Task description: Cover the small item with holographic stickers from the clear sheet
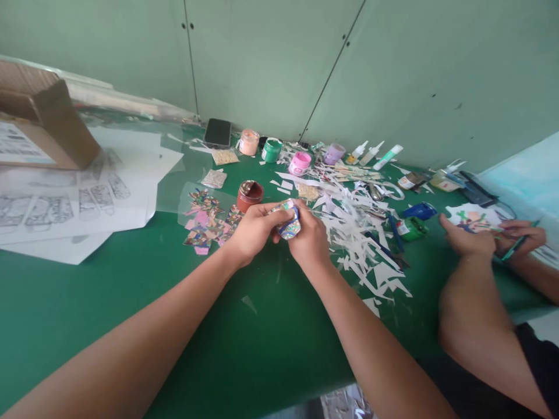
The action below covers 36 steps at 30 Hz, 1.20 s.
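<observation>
Between my two hands is a small, flat piece with a shiny, multicoloured mosaic-like surface [289, 228], held above the green table. My left hand [253, 231] grips its left side, thumb across the top. On its right side my right hand [311, 234] has its fingers closed around the edge. Just behind my left hand stands an open jar of reddish-brown paint [250, 195]. To the left lies a pile of small coloured, shiny scraps [203, 218] on a clear sheet. Many white paper offcuts [353, 233] are scattered right of my right hand.
At right, a co-worker's hands [474, 237] hold a painted white piece and a thin green tool. Paint jars [272, 150], glue bottles [371, 152] and a phone [217, 133] line the back. Printed sheets [126, 192] and a cardboard box [48, 122] are at left.
</observation>
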Each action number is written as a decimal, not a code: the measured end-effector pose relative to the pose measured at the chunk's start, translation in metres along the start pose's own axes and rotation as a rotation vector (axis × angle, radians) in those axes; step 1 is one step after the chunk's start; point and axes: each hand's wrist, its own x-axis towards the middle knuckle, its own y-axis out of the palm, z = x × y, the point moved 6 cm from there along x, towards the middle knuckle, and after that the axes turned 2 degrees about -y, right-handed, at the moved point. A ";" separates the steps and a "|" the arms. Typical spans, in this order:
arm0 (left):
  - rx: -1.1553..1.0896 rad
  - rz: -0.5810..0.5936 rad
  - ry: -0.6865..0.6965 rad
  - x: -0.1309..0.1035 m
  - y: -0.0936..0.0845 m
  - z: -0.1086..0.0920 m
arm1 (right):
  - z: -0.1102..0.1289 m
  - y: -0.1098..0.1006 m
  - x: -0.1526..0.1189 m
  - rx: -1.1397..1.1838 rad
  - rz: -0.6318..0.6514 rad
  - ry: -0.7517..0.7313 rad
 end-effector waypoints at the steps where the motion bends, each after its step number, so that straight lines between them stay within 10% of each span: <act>1: -0.024 0.012 -0.014 0.001 0.000 0.001 | 0.000 0.000 0.000 -0.020 0.008 0.027; 22: 0.144 -0.048 0.123 -0.004 -0.001 -0.005 | 0.004 0.000 0.002 0.130 0.026 -0.135; 36: 0.333 -0.446 0.127 -0.004 -0.031 -0.009 | 0.017 -0.007 0.001 0.415 0.143 -0.232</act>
